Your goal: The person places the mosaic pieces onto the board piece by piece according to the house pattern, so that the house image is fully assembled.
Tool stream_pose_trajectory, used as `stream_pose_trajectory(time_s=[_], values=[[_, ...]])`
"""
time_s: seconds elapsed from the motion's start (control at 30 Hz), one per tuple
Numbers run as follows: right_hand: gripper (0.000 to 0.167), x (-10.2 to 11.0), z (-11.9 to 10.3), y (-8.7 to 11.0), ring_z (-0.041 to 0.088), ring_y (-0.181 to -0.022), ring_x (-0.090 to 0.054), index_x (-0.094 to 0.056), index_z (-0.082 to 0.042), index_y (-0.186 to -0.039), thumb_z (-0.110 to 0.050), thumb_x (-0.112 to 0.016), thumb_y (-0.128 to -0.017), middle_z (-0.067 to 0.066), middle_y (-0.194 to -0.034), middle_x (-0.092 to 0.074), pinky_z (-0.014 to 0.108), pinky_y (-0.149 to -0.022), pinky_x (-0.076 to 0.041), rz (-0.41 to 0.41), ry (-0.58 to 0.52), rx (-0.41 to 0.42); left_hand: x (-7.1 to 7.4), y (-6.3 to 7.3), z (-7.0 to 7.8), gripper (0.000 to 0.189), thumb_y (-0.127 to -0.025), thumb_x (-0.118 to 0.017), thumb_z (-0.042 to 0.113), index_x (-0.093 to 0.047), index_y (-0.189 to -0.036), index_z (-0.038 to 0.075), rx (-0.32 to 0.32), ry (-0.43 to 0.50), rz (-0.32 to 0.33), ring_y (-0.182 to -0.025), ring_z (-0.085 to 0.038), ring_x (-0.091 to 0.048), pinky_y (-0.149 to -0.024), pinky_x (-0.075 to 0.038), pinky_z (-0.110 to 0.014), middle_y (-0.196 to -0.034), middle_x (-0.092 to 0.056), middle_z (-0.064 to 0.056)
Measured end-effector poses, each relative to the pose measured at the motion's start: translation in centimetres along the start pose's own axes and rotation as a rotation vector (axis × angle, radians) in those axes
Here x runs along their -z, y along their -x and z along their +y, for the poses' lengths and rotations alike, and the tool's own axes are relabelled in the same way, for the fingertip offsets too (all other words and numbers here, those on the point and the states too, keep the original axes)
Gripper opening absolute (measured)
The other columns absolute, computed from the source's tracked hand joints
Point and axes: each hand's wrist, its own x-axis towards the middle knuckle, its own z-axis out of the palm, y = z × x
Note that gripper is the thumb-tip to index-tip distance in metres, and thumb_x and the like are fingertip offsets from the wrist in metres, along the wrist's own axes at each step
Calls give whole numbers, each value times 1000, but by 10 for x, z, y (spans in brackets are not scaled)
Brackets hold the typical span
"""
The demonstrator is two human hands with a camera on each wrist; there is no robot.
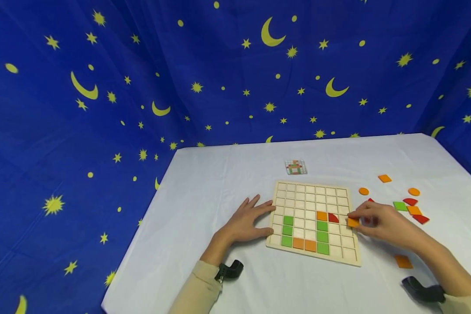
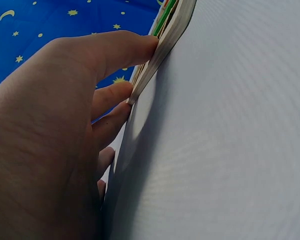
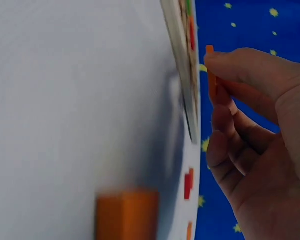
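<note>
A wooden grid board point(image 1: 298, 192) lies on the table, with green squares point(image 1: 322, 237) in two columns, orange squares point(image 1: 304, 245) along the bottom and a red quarter-circle point(image 1: 333, 218) beside another orange square point(image 1: 322, 216). My right hand point(image 1: 388, 222) pinches an orange square tile point(image 1: 353, 222) between thumb and fingers, over the board's right edge. In the right wrist view that tile point(image 3: 211, 72) is seen edge-on, raised off the surface. My left hand point(image 1: 245, 222) touches the board's left edge with thumb and fingertips, its fingers spread.
A small pattern card point(image 1: 296, 167) lies behind the board. Loose orange circles point(image 1: 414, 192), red quarter-circles point(image 1: 420, 219), a green square point(image 1: 400, 206) and orange squares point(image 1: 384, 178) are scattered at the right. One orange piece point(image 1: 403, 261) sits near the right wrist.
</note>
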Motion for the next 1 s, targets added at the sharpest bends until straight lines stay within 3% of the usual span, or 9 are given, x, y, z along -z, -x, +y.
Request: stream_pose_trajectory(time_s=[0.37, 0.63, 1.0], values=[[31, -13, -10, -24, 11, -71, -49, -74, -16, -109, -23, -81, -79, -10, -98, -61, 22, -57, -41, 29, -35, 103, 0, -2, 0, 71, -85, -57, 63, -40, -147, 33, -2, -3, -2, -145, -18, -8, -117, -2, -40, -152, -28, 17], [29, -20, -17, -41, 12, -73, -49, -74, -17, -110, -21, -79, -81, -9, -97, -61, 22, -57, -43, 11, -66, 83, 0, -1, -3, 70, -86, -57, 63, -40, -147, 34, -6, -8, 5, -145, -18, -7, -117, -2, -40, -152, -28, 17], [30, -25, -27, -57, 13, -74, -50, -74, -16, -110, -23, -79, -81, -9, -98, -62, 24, -59, -42, -11, -56, 136, 0, -1, -2, 70, -86, -56, 63, -40, -147, 33, -8, -13, 3, -145, -19, -8, -117, -2, -40, -152, -28, 18]])
